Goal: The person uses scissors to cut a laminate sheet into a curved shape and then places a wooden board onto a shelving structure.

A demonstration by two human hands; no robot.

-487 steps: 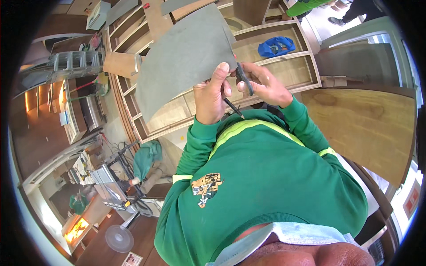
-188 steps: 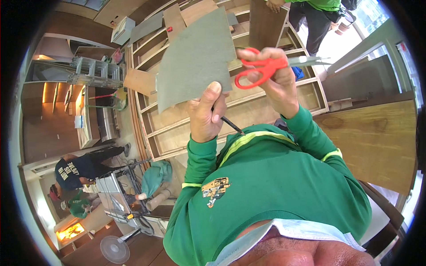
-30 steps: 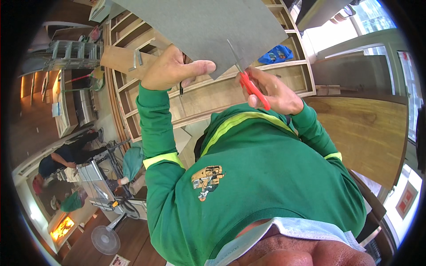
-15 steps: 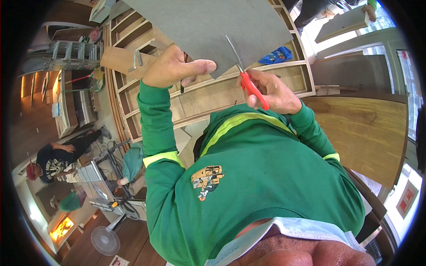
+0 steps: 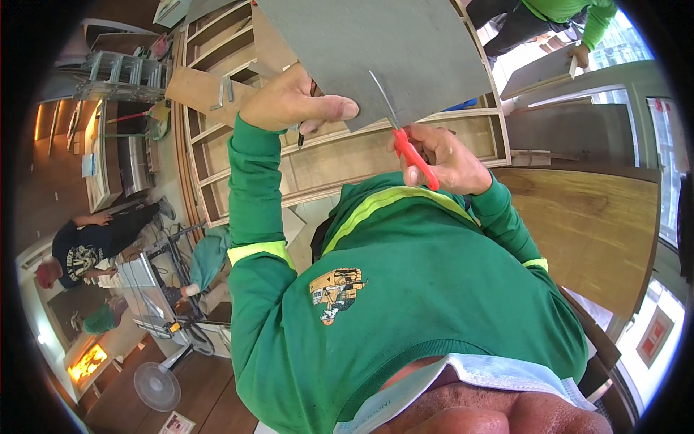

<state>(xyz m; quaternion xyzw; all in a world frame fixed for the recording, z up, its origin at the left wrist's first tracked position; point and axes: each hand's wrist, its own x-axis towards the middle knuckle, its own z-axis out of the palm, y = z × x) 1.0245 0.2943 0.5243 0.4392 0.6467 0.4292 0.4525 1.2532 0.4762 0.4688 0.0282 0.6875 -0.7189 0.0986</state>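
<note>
A grey sheet (image 5: 383,43) with a flat, matte face spans the top middle, its near corner pointing toward me. My left hand (image 5: 300,105) is closed on that corner, thumb on top and fingers beneath. A dark pen-like stick (image 5: 301,137) pokes out below the same hand. In my right hand (image 5: 452,163) is a pair of red-handled scissors (image 5: 413,155), fingers around the handles. One blade shows over the sheet near its corner; where the other blade lies, I cannot make out.
Beneath the sheet lies a wooden frame (image 5: 318,170) with several compartments. A brown board (image 5: 206,94) carrying small metal strips rests at its left. Wooden panels (image 5: 578,231) stand on the right. A person (image 5: 571,14) holds a board at the upper right; others work at the left near a ladder (image 5: 123,72).
The scissors and my right hand have come slightly nearer to me. The sheet has shifted right and covers more of the blue item beneath. More of the person at upper right shows.
</note>
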